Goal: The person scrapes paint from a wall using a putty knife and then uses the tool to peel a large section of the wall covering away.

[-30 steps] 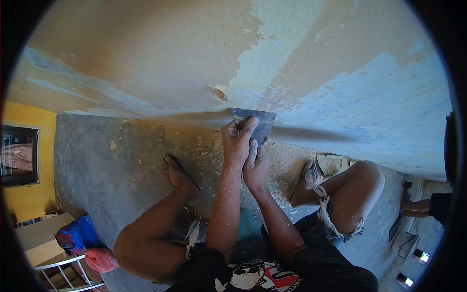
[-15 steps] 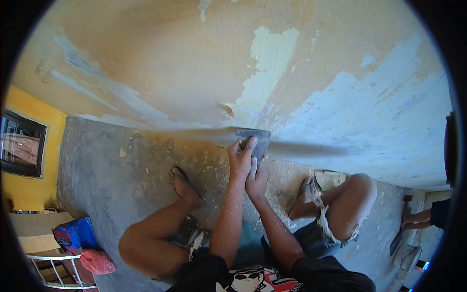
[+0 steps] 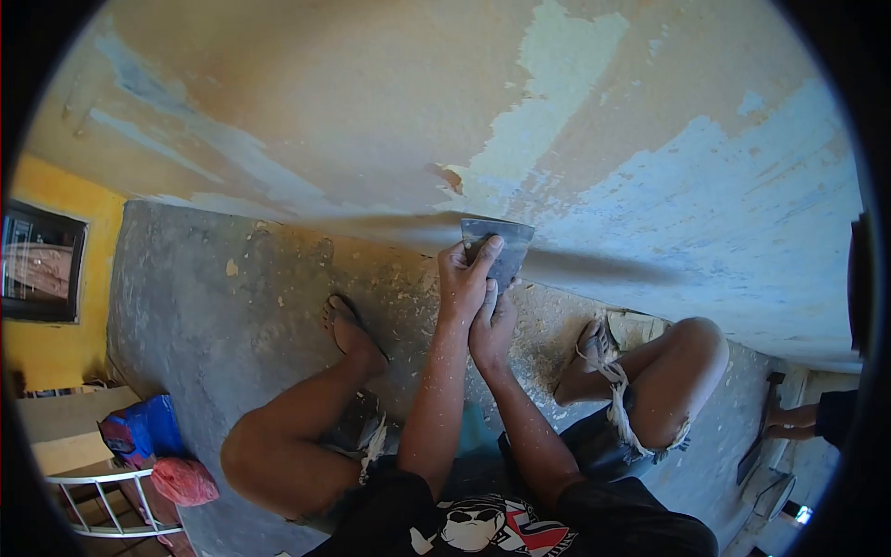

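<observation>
I sit on a concrete floor [image 3: 204, 306] facing a wall [image 3: 353, 102] with peeling orange paint and bare pale-blue patches. A wide metal scraper [image 3: 506, 243] is pressed against the wall's base. My left hand [image 3: 462, 278] grips the scraper, its fingers laid over the blade. Just below it, my right hand [image 3: 490, 327] is wrapped around the scraper's handle, which is hidden. Both forearms are dusted with paint flakes. My bare legs are spread to either side of my arms.
Paint chips [image 3: 408, 288] litter the floor near the wall. A blue bag [image 3: 139, 432], a red bag [image 3: 184, 480] and a white wire rack [image 3: 111, 506] stand at the lower left. Another person's feet [image 3: 789, 418] and a hammer [image 3: 761, 432] are at the far right.
The scraper and both hands slid down the wall and then back up a little. My view shifted slightly with the stroke.
</observation>
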